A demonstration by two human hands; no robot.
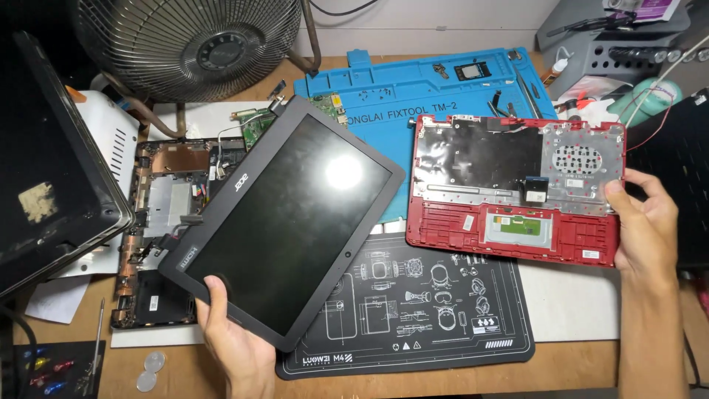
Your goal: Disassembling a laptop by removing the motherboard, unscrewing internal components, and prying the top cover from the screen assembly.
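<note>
My left hand (pixel 230 336) grips the near edge of a black laptop screen panel (pixel 288 218), which is tilted above the bench with its dark glass facing up. My right hand (pixel 644 222) holds the right edge of a red laptop palmrest shell (pixel 517 188), turned inside up so its metal backing, touchpad board and ribbon cable show. The two parts are apart, the screen to the left and the shell to the right.
A black printed work mat (pixel 436 310) and a blue repair mat (pixel 413 85) lie under the parts. A dismantled laptop base (pixel 166 199) sits at left beside a dark panel (pixel 52 162). A metal fan (pixel 188 44) stands behind. Two coins (pixel 150 371) lie near the front edge.
</note>
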